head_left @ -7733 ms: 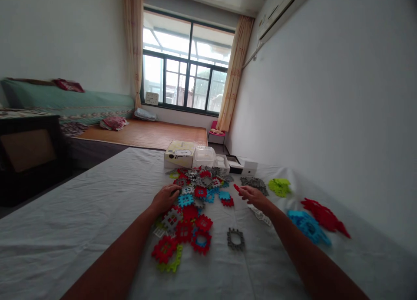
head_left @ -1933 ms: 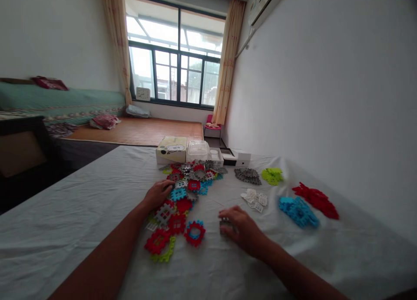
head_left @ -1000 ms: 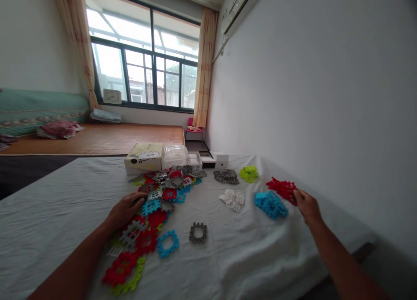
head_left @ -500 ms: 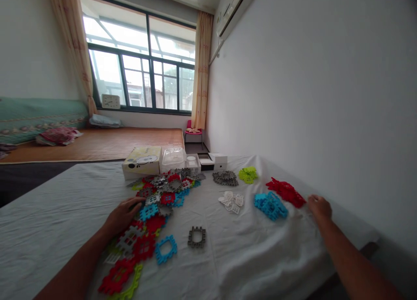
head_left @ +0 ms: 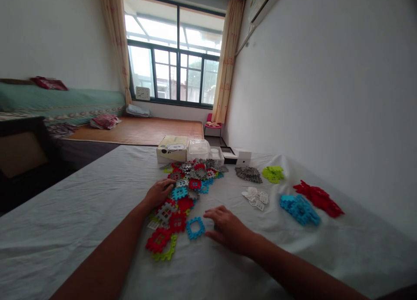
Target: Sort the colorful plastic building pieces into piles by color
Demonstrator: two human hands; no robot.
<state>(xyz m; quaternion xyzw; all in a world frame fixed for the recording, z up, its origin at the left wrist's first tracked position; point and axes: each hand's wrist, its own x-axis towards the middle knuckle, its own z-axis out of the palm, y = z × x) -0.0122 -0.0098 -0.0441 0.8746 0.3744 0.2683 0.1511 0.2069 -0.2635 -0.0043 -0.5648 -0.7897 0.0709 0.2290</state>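
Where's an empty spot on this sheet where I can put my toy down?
The biggest bare patch of sheet is left of the mixed tile pile and left hand. Another lies on the near side of the blue pile. It is crowded between the boxes and the right hand.

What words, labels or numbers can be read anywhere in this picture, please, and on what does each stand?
No text is legible in this view.
Cardboard box at the far end of the table: a round label with dark print on top, too blurred to read.
Clock on the windowsill: dial marks too small to read.
Small white box: a dark spot on its side, no readable print.
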